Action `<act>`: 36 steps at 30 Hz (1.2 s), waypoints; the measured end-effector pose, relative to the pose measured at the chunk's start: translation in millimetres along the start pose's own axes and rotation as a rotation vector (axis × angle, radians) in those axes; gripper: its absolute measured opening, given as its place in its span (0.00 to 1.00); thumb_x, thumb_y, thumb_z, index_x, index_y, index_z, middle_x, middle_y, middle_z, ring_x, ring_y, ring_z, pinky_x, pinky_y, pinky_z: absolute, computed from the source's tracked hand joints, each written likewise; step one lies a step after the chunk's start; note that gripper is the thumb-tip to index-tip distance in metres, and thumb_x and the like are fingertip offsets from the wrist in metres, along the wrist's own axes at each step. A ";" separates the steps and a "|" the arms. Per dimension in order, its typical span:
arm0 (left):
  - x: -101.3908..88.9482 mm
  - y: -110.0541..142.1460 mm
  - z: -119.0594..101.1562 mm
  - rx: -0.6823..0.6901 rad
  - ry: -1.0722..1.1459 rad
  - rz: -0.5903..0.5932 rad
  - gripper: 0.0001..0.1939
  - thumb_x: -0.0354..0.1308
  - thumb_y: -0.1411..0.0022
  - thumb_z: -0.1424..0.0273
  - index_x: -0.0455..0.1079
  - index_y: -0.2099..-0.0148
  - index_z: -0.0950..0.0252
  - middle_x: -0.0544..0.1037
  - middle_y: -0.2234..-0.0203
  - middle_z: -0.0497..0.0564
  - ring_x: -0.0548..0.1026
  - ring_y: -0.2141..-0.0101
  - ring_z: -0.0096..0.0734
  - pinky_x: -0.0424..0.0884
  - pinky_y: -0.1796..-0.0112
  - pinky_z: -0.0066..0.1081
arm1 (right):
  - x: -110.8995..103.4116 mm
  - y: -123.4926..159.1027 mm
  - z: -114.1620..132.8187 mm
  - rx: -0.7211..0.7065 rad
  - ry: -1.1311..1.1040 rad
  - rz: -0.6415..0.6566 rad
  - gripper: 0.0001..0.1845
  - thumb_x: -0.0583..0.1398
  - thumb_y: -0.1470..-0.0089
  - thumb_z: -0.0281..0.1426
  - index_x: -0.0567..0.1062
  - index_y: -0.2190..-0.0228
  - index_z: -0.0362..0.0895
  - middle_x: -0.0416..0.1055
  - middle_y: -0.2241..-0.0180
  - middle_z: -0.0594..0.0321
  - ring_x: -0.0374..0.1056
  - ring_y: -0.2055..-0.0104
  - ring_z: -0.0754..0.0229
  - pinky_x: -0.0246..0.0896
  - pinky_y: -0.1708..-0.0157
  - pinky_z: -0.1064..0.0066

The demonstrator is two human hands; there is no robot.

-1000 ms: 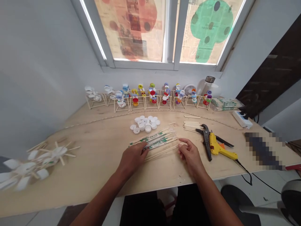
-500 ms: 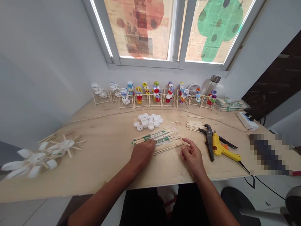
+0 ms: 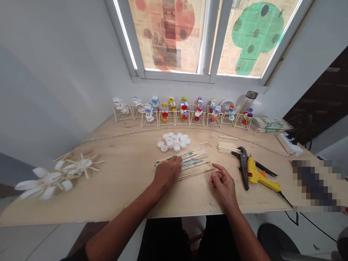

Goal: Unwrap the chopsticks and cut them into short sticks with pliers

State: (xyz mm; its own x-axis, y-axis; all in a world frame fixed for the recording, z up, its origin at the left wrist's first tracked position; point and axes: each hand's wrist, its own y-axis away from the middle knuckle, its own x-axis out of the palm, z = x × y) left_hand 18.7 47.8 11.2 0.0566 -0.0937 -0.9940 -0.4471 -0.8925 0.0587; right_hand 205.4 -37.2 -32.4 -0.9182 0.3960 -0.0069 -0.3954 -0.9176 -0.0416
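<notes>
My left hand [image 3: 168, 173] rests on a small pile of paper-wrapped chopsticks [image 3: 193, 156] with green print, its fingers closed over the near packets. Part of the pile is hidden beneath that hand. Just in front of the packets, a few bare chopsticks [image 3: 196, 174] lie on the wood, their left ends running toward my left hand. My right hand [image 3: 224, 186] is beside their right ends, index finger stretched out and the others loosely curled, with nothing seen in it. Behind the packets sits a cluster of white bottle caps [image 3: 176, 145].
Small stick frames with coloured cap wheels [image 3: 199, 112] line the back. Cut sticks [image 3: 227, 146], black-handled pliers [image 3: 244, 168] and a yellow glue gun [image 3: 254, 172] lie right. White spoked wheels [image 3: 53, 178] lie left. A power strip [image 3: 289, 144] and packaged chopsticks [image 3: 272, 124] are back right.
My left hand has moved forward from the bare chopsticks onto the wrapped packets. My right hand has come away from the stick ends. The view has turned slightly left.
</notes>
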 end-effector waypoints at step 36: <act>15.8 99.4 -46.6 -0.143 1.720 0.496 0.22 0.50 0.45 0.48 0.62 0.67 0.65 0.48 0.89 0.36 0.43 0.87 0.17 0.39 0.84 0.23 | 37.9 25.5 32.2 0.146 -0.359 -0.069 0.15 0.62 0.53 0.43 0.72 0.77 0.42 0.61 0.83 0.70 0.49 0.82 0.70 0.44 0.82 0.77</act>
State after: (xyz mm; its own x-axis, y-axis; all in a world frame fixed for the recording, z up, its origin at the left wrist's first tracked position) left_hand 16.8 -63.0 5.6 0.7666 -0.5608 0.3128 -0.6420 -0.6596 0.3908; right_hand 159.7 -46.8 -1.6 -0.8284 0.4433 0.3423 -0.4321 -0.8947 0.1131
